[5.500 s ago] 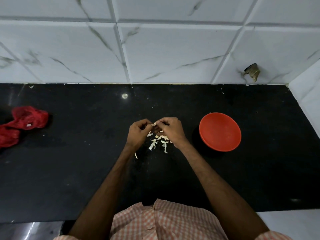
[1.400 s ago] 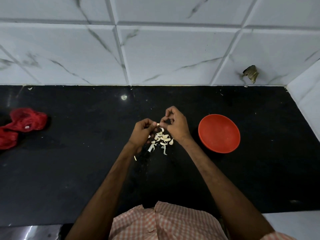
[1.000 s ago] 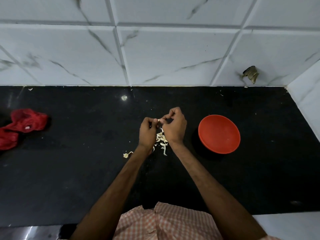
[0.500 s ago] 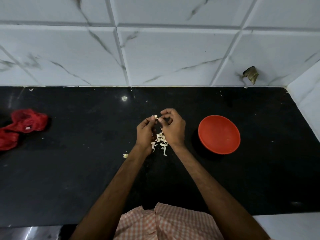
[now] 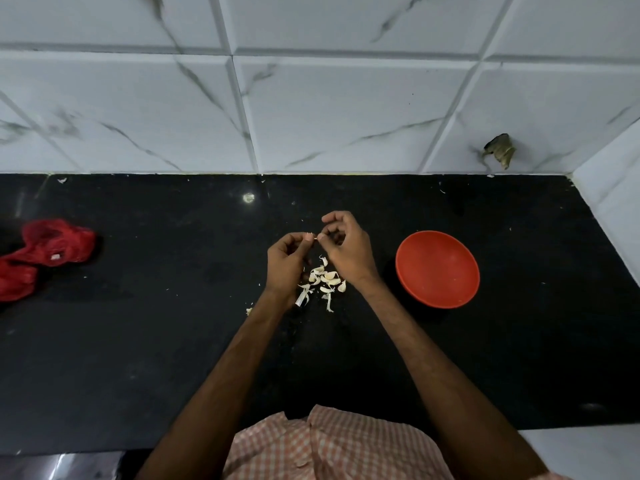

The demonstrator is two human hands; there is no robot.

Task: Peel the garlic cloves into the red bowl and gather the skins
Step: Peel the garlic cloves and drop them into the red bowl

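My left hand (image 5: 287, 263) and my right hand (image 5: 344, 249) meet fingertip to fingertip above the black counter, both pinching one small garlic clove (image 5: 315, 238) that is mostly hidden by the fingers. Below the hands lies a loose heap of garlic cloves and pale skins (image 5: 323, 280). One stray skin scrap (image 5: 248, 310) lies beside my left wrist. The red bowl (image 5: 437, 269) stands to the right of my right hand, and I see nothing inside it.
A red mesh bag (image 5: 41, 252) lies crumpled at the counter's far left. White marbled wall tiles (image 5: 311, 109) rise behind the counter, with a side wall (image 5: 613, 202) at the right. The counter's front edge runs near my checked shirt (image 5: 332, 445).
Both hands stayed over the heap, shifting slightly as the fingers worked the clove. A skin scrap dropped to the counter left of my left wrist about a second ago.
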